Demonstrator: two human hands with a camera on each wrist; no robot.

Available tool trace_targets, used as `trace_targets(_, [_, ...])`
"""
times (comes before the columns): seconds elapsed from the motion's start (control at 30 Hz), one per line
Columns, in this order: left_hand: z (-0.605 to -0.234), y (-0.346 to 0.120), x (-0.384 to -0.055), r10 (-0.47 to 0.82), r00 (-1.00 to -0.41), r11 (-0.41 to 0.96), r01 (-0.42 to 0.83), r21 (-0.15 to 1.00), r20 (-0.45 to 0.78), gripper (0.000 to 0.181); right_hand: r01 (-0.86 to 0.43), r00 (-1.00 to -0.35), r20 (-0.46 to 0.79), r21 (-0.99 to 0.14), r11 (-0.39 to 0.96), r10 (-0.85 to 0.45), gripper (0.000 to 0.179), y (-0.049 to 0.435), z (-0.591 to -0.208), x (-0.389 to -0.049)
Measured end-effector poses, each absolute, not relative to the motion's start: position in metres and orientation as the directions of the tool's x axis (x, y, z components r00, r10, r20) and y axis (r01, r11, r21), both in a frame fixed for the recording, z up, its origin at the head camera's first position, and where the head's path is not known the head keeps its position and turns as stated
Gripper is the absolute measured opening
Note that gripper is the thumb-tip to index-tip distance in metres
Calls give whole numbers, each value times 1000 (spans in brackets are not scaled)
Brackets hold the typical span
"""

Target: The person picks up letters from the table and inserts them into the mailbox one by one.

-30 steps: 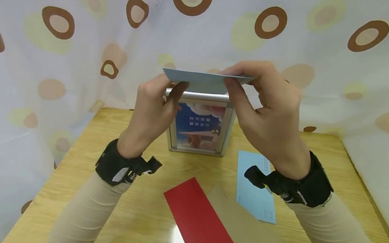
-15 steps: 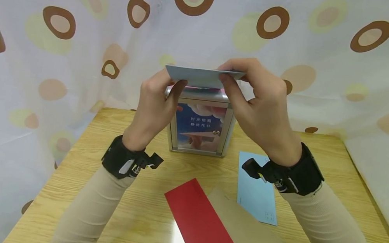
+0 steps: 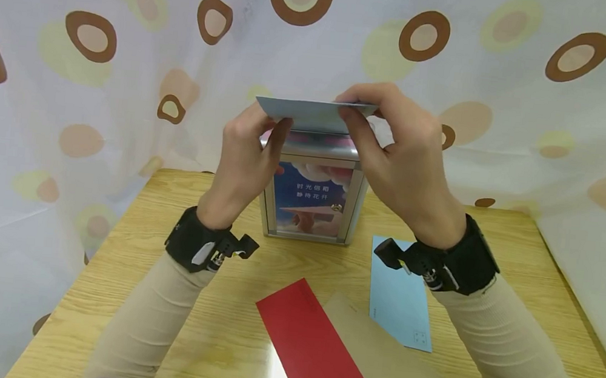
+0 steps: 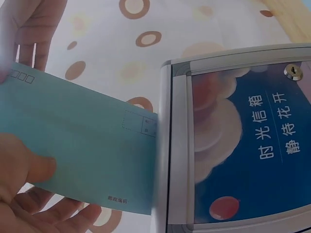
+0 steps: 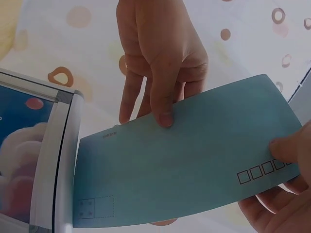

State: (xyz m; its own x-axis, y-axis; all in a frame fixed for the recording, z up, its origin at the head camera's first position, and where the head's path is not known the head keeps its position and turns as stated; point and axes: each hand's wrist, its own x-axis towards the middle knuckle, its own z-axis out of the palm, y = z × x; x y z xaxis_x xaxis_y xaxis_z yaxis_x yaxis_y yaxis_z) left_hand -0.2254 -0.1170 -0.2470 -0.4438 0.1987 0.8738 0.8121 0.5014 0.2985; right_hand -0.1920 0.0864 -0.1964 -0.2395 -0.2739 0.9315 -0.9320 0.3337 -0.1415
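A light blue envelope stands on its short side above a metal-framed letter box with a blue printed front. My left hand pinches one long edge of the envelope between thumb and fingers. Higher up, my right hand pinches it near its top end, thumb toward me. The left wrist view has the lower end of the envelope right at the box's top, its edge hidden behind the rim. Whether that end is inside a slot, I cannot tell.
A red envelope overlaps a brown envelope on the wooden table. Another light blue envelope lies to the right, partly under the brown one. A patterned white cloth hangs behind and at the sides.
Both hands and the envelope have risen slightly in view and away from me. The right hand has also shifted a little left. More of the box's metal top shows now.
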Motion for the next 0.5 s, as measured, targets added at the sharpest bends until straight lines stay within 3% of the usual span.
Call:
trace_targets(0.17, [-250, -116, -227, 206, -478, 479, 810, 338, 854, 26, -926, -259, 927, -158, 343, -272, 9, 87, -199, -196])
trace_targets(0.5, [-252, -121, -230, 177, -489, 483, 800, 357, 854, 24, -933, -240, 927, -137, 333, -290, 10, 82, -198, -200])
